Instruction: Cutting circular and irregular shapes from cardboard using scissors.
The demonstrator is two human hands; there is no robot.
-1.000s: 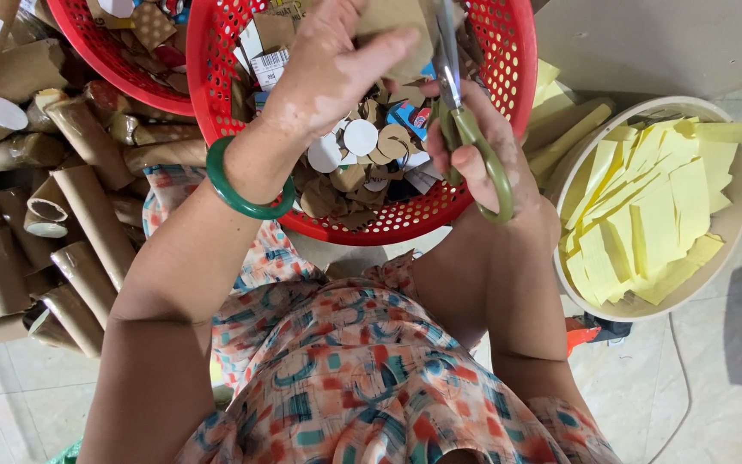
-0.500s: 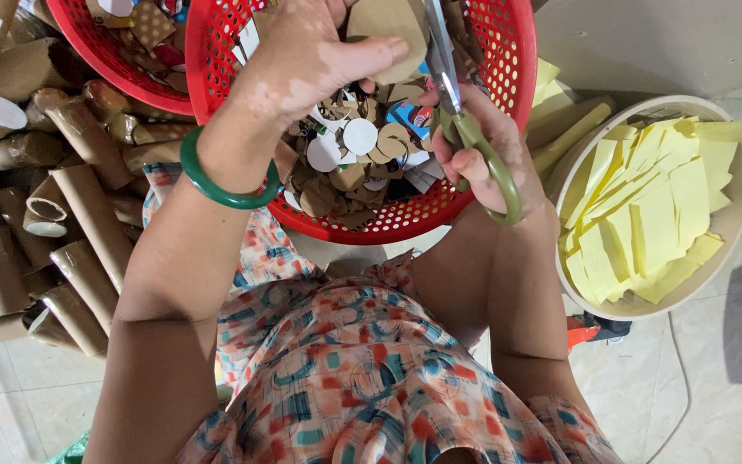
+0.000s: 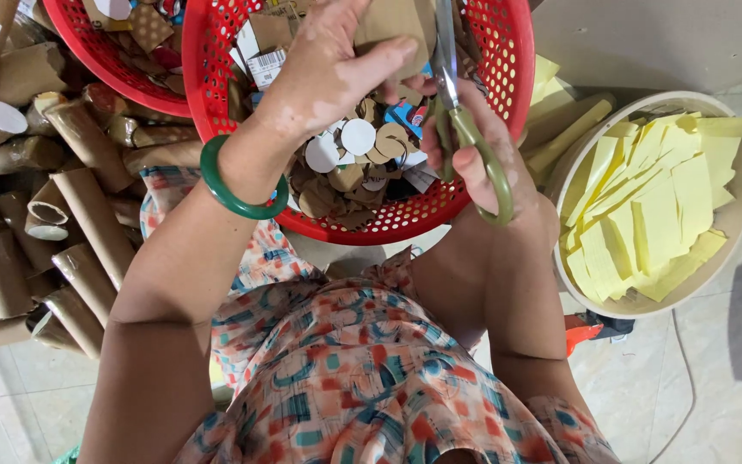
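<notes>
My left hand, with a green bangle on its wrist, grips a piece of brown cardboard over a red perforated basket. My right hand holds green-handled scissors, their blades pointing up beside the cardboard. Below both hands the basket holds cut cardboard pieces and small white and brown discs.
A second red basket of cardboard scraps sits at the upper left. Brown cardboard tubes are piled on the left. A cream bowl of yellow paper strips stands at the right. My patterned dress fills the bottom, over a tiled floor.
My left hand has shifted slightly right and up with the cardboard piece. The scissors stay at the cardboard's right edge.
</notes>
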